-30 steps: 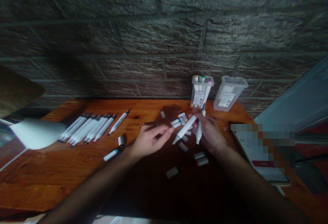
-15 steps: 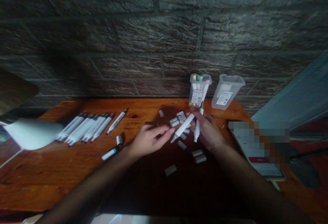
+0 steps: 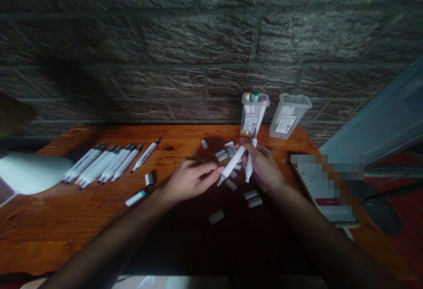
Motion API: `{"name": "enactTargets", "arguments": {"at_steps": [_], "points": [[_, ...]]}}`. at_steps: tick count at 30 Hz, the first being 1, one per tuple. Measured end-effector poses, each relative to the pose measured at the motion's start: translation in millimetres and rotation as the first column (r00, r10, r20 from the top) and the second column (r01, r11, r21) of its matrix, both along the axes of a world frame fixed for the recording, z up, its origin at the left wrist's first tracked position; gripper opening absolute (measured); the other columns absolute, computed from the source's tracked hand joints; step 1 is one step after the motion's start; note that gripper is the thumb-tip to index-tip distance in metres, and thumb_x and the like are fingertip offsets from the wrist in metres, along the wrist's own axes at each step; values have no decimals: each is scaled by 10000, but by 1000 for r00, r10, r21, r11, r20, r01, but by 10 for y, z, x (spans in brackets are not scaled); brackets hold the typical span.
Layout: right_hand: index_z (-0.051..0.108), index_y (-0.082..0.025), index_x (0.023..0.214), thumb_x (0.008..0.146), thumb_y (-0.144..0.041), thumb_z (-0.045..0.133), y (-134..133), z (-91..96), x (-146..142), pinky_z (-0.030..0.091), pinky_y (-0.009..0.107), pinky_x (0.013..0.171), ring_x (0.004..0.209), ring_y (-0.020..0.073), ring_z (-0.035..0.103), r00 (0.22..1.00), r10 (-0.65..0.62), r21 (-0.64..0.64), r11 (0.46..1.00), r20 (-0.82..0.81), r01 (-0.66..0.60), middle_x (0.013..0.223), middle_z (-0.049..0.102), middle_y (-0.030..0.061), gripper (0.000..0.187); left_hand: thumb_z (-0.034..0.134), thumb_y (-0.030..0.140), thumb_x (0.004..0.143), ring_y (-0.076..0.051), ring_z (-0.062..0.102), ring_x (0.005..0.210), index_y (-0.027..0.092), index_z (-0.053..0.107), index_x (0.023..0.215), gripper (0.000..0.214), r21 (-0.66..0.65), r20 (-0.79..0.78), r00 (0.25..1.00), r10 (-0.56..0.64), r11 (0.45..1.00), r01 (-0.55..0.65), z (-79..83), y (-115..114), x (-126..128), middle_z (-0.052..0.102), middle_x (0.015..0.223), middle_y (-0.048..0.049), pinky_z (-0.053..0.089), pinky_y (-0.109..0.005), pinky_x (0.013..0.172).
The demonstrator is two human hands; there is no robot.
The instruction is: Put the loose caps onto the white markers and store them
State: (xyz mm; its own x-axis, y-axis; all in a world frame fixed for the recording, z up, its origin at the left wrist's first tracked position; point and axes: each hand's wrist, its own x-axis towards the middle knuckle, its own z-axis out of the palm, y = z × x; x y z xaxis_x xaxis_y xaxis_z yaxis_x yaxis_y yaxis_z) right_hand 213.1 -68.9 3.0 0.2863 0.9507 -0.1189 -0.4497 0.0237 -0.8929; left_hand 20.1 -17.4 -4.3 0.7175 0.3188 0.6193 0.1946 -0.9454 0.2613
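Note:
My right hand [image 3: 262,168] grips two white markers: one [image 3: 233,162] slants down to the left with its tip bare, the other [image 3: 250,165] stands nearly upright. My left hand [image 3: 191,179] is curled, its fingertips almost at the slanted marker's tip, pinching something I cannot make out. Loose marker caps [image 3: 251,198] lie scattered on the wooden table [image 3: 56,218] around both hands.
A row of several white markers [image 3: 102,164] lies at the left, with one marker [image 3: 136,197] apart. Two clear plastic marker boxes [image 3: 254,113] [image 3: 289,116] stand against the brick wall. A white lamp shade [image 3: 31,173] is at far left, a booklet [image 3: 325,192] at right.
Both hands hold the same pose; the view has drifted slightly, shifting everything a little left and up in the picture.

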Motion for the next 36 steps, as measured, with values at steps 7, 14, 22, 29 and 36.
{"name": "enactTargets", "arguments": {"at_steps": [7, 14, 22, 29, 36], "points": [[728, -154, 720, 691, -484, 790, 3, -47, 1, 337, 220, 488, 485, 67, 418, 999, -16, -32, 999, 31, 17, 505, 476, -58, 337, 601, 216, 923, -64, 463, 471, 173, 606, 720, 208, -8, -30, 1000, -6, 1000, 6, 6, -5, 14, 539, 555, 53, 322, -210, 497], [738, -150, 751, 720, -524, 762, 8, -95, 5, 290, 223, 478, 481, 60, 405, 995, -5, -54, 998, 100, 10, 523, 489, -52, 376, 581, 225, 941, -75, 493, 507, 167, 611, 710, 239, -10, -89, 996, -25, 1000, 24, 6, -19, 24, 537, 571, 44, 341, -225, 537], [729, -175, 734, 743, -564, 710, -24, -62, -13, 298, 238, 484, 469, 73, 402, 954, 27, -42, 999, 298, -16, 517, 479, -57, 390, 565, 239, 950, -106, 535, 557, 181, 646, 728, 244, 20, -177, 983, -47, 999, 51, 40, -76, 46, 593, 606, 30, 359, -257, 579], [744, -182, 796, 793, -566, 663, -68, -63, -22, 346, 244, 512, 519, 100, 473, 885, 91, -56, 996, 458, -73, 571, 529, -34, 393, 541, 279, 967, -104, 582, 582, 171, 656, 726, 288, 52, -226, 971, -74, 995, 88, 39, -109, 40, 641, 651, 7, 389, -241, 589], [735, -167, 788, 818, -549, 628, -77, -14, -50, 368, 244, 519, 535, 106, 500, 819, 109, -66, 994, 563, -87, 616, 586, -18, 398, 521, 303, 979, -117, 604, 587, 181, 652, 707, 325, 66, -280, 958, -67, 994, 89, 25, -109, 47, 660, 656, 6, 396, -255, 589]]}}
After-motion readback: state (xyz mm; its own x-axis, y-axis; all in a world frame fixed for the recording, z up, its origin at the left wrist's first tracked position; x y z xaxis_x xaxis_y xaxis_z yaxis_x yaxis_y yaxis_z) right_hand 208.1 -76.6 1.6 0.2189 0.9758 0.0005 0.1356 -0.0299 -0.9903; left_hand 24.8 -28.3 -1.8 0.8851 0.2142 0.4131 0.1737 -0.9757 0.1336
